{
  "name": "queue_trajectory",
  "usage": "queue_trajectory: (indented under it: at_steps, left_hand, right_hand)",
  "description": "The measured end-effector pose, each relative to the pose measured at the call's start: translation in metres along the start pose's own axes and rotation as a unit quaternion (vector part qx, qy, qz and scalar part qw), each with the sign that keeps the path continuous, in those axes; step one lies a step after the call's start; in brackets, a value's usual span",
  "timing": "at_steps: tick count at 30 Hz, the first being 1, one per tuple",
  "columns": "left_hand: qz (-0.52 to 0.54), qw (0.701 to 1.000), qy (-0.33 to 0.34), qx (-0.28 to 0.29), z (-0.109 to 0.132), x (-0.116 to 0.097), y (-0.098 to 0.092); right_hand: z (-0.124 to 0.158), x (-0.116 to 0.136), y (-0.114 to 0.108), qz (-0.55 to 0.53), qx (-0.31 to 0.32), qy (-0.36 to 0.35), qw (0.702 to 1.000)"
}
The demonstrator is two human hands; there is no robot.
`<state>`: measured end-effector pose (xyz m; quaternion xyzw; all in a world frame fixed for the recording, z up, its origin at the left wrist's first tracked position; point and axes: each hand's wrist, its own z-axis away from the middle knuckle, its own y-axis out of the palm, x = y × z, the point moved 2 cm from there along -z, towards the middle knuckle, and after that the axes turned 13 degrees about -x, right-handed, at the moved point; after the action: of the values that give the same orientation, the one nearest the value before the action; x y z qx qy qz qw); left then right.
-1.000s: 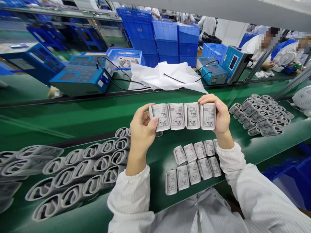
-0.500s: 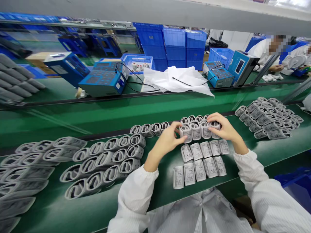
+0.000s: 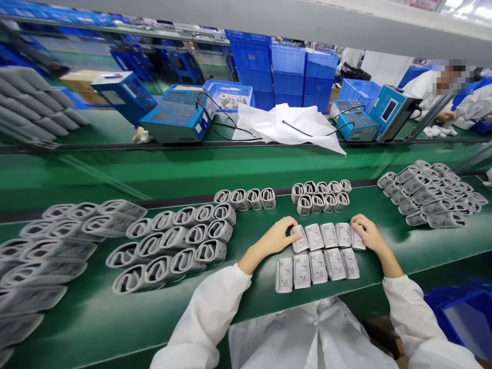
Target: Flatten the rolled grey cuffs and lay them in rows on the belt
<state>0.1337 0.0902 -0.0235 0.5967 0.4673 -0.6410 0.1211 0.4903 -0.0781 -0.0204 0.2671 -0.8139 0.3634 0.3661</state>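
On the green work surface, a row of rolled grey cuffs (image 3: 328,236) with printed faces lies between my hands. My left hand (image 3: 279,237) grips the leftmost roll, thumb on its face and fingers at its far edge. At the other end, my right hand (image 3: 368,233) closes on the rightmost roll and partly covers it. Nearer to me is a second row of flat-lying rolled cuffs (image 3: 318,267). Just beyond my hands, two rows of rolled cuffs (image 3: 317,203) stand with their spiral ends up.
More rolled cuffs stand in groups to the left (image 3: 172,246) and in a heap at right (image 3: 426,195). Behind the green ledge are blue testing devices (image 3: 179,115), white sheets (image 3: 286,123) and stacked blue crates (image 3: 288,72). A person in white sits at far right.
Both hands have let go of the standing rolls at the back and come nearer to me, onto the ends of the flat-lying row. The view has shifted slightly.
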Motion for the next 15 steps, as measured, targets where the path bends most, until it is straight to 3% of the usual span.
queue_trajectory:
  at_steps: [3,7,11,13,15]
  left_hand:
    - [0.056,0.997,0.038,-0.043,-0.016,-0.007,-0.003]
    - [0.107,0.98,0.088,-0.142,-0.051,-0.038,-0.026]
    - [0.216,0.925,0.184,-0.252,-0.076,-0.087,-0.059]
    - [0.266,0.89,0.221,-0.296,-0.077,-0.105,-0.073]
    - [0.28,0.877,0.226,-0.318,-0.073,-0.113,-0.082]
  right_hand:
    - [-0.013,0.011,0.008,-0.076,-0.026,0.012,0.997]
    - [-0.065,0.051,0.006,-0.18,-0.094,0.014,0.979]
    - [-0.125,0.11,0.002,-0.279,-0.15,-0.037,0.948]
    - [-0.143,0.138,0.005,-0.311,-0.166,-0.056,0.934]
    - [-0.151,0.158,0.01,-0.323,-0.175,-0.062,0.928]
